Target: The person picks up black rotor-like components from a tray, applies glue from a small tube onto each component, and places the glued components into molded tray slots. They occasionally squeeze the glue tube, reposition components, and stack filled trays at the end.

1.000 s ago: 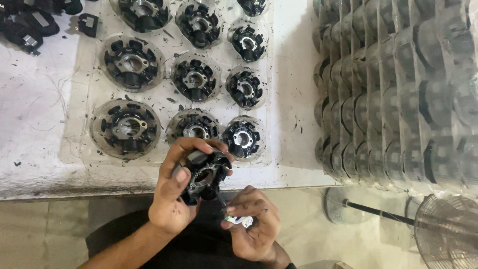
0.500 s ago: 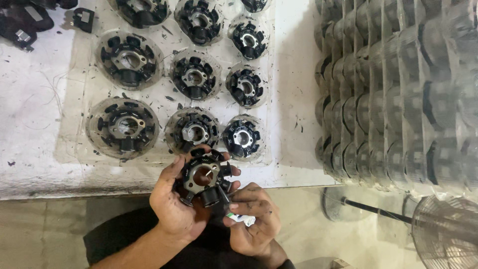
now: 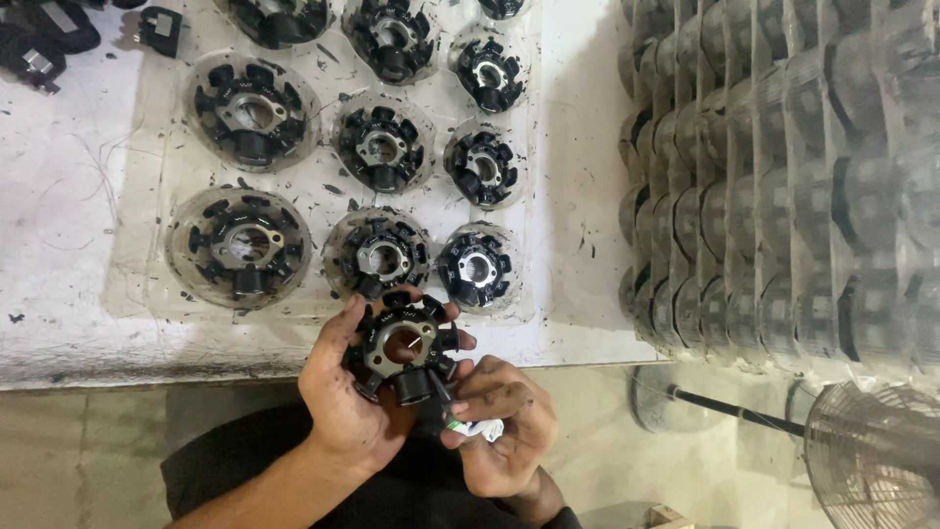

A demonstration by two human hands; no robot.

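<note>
My left hand grips a round black stator part with radial arms and a metal centre, held over the table's front edge. My right hand sits just below and to the right of it, pinching a thin dark stick-like tool whose tip touches the part's lower rim. A small white and green piece shows in the right hand's fingers. On the white table lies a clear plastic tray with several similar black round parts, such as the nearest one.
Stacks of clear trays with parts fill the right side. A pedestal fan stands on the floor at the lower right, its pole reaching left. Small black parts lie at the table's top left.
My hands with the round part have shifted slightly down and right. The part has turned in my left hand, and my right hand has come closer to its lower rim.
</note>
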